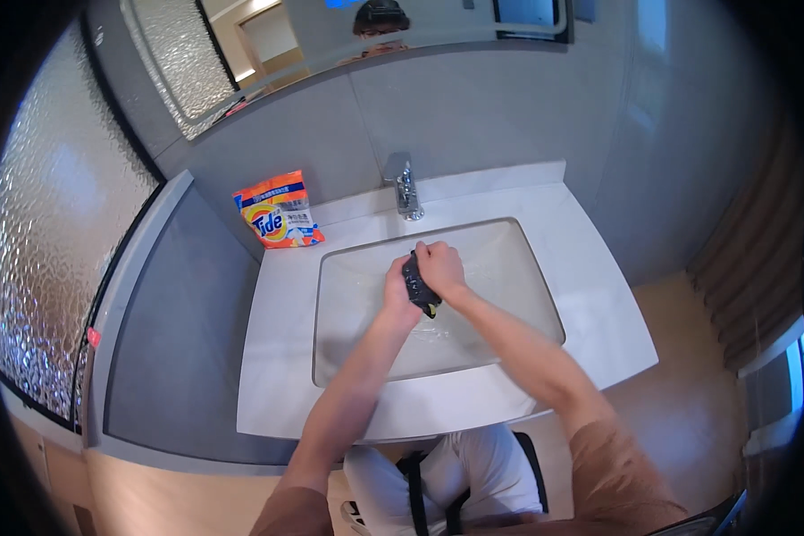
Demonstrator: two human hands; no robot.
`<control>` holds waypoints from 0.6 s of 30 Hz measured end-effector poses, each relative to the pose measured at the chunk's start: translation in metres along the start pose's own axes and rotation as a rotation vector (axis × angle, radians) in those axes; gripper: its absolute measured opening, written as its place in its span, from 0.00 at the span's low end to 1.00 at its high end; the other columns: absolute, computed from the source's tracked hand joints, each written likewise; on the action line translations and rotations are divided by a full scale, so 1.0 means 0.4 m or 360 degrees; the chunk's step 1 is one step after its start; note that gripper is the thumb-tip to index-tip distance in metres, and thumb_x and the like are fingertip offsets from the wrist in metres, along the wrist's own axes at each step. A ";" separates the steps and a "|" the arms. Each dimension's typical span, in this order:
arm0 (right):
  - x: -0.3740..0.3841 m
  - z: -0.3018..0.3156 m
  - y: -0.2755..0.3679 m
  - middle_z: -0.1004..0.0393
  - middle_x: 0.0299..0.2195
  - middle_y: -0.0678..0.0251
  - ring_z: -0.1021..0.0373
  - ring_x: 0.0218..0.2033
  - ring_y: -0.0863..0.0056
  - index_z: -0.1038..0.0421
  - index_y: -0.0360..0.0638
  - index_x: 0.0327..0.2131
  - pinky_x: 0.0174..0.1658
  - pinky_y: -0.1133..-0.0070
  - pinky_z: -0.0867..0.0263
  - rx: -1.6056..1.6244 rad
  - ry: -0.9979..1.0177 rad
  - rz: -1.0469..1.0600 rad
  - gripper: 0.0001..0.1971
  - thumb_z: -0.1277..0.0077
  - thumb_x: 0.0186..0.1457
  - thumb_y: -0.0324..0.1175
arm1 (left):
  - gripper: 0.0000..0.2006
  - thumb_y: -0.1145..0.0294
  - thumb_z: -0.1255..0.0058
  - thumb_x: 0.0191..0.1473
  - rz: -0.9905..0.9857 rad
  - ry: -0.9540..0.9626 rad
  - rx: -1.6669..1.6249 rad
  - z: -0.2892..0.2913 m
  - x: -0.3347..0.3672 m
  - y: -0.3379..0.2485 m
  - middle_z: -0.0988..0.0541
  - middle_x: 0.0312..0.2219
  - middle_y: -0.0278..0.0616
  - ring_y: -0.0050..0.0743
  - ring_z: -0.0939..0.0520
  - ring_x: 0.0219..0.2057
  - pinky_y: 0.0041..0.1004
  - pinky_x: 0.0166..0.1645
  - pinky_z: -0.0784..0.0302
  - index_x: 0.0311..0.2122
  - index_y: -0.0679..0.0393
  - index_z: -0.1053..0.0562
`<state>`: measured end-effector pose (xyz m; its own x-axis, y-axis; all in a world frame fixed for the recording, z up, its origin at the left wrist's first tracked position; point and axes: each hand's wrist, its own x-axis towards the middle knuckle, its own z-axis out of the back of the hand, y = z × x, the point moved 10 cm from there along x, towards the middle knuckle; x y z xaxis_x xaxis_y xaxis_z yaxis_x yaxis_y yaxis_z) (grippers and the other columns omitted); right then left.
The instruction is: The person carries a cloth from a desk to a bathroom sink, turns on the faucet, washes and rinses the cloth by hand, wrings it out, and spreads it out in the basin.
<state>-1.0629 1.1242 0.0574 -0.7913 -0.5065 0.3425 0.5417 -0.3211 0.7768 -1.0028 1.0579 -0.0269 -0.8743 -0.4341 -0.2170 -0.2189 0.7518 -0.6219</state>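
Observation:
Over the basin, both of my hands are closed around a bunched black cloth with a small yellow patch at its lower end. It looks wet and crumpled; its exact kind cannot be made out. My left hand wraps it from the left and below. From the upper right, my right hand grips its top, fingers curled over it. Beneath them is the white rectangular sink, with some water glinting on its bottom. A chrome faucet stands just beyond my hands.
An orange detergent bag stands at the counter's back left corner. The white countertop surrounds the sink. A mirror hangs on the grey wall behind. Textured glass rises at left above a low grey partition; a curtain hangs at right.

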 end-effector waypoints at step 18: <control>0.015 -0.019 -0.011 0.24 0.26 0.43 0.26 0.33 0.42 0.22 0.33 0.25 0.42 0.56 0.31 0.0210 0.0066 -0.0195 0.26 0.59 0.62 0.48 | 0.12 0.59 0.63 0.64 -0.0294 -0.0206 0.0089 0.008 -0.028 -0.031 0.23 0.31 0.37 0.32 0.21 0.36 0.33 0.44 0.23 0.35 0.54 0.30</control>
<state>-1.0680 1.1163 0.0518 -0.8352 -0.5036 0.2208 0.3977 -0.2759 0.8750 -0.9890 1.0520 -0.0192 -0.7582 -0.6243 -0.1880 -0.3426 0.6268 -0.6998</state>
